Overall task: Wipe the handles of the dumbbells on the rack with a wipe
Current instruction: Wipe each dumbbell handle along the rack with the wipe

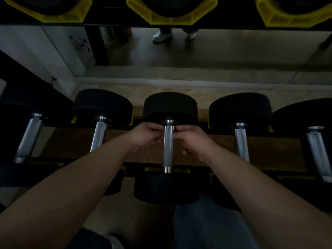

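Observation:
A row of black round-headed dumbbells with knurled steel handles lies on the low rack. The middle dumbbell's handle [168,146] points toward me. My left hand [146,136] and my right hand [193,141] sit on either side of its far end, close to the far head [170,105]. The fingers of both hands curl in and touch the handle. No wipe shows in this dim view, and I cannot tell whether either hand holds one. The near head [166,188] is below my forearms.
Neighbouring handles stand left [98,135] and right [241,141] of the middle one, with more dumbbells at both edges. Yellow-edged weights [172,17] fill the upper shelf. A mirror behind the rack reflects white shoes [161,35]. The rack's black rail [224,131] runs across.

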